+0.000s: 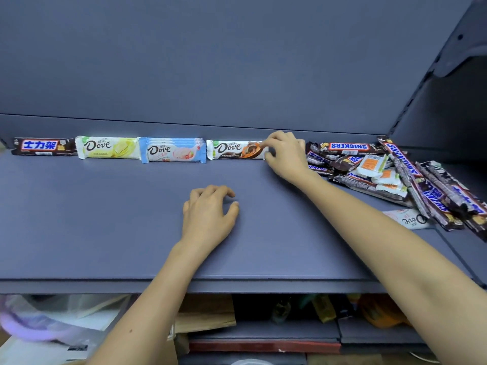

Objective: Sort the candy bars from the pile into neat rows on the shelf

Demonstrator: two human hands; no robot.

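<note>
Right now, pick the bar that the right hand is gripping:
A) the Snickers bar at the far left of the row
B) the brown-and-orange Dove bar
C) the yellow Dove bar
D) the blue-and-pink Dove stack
B: the right hand has its fingertips curled round the right end of the brown-and-orange Dove bar.

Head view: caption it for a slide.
Right hand pinches the row's fourth bar; left hand rests on the shelf.
</note>
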